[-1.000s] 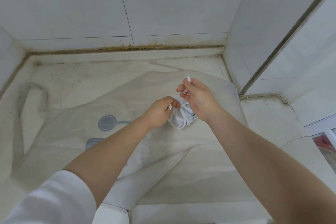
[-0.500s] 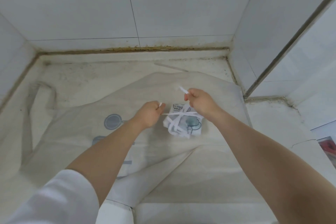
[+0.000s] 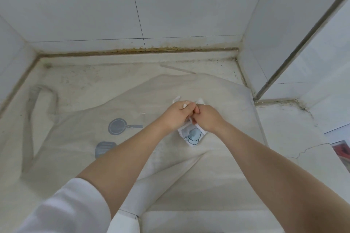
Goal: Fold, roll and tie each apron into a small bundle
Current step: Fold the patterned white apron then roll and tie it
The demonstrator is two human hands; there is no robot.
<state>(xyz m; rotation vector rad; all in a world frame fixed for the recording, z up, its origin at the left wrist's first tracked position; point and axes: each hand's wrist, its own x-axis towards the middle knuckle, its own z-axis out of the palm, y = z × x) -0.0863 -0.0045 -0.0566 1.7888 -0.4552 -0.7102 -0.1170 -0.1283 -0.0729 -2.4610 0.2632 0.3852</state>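
Left hand (image 3: 177, 116): fingers curled tight, the grip pinching a white apron tie (image 3: 178, 99) whose end pokes out just beyond the knuckles. Right hand (image 3: 207, 119): fingers likewise curled, the grip closed on the other tie end (image 3: 201, 100); the two fists touch knuckle to knuckle.

Apron bundle (image 3: 192, 135): small, white, printed with a blue motif, directly beneath both grips and partly hidden by them, its near end showing below the wrists.

Spread apron (image 3: 132, 104): beige, lies flat under the bundle, frying-pan print (image 3: 122, 126) to the left of the left grip.

Tabletop (image 3: 85, 79): pale, stained stone, running beyond the grips to a tiled wall (image 3: 170, 5).
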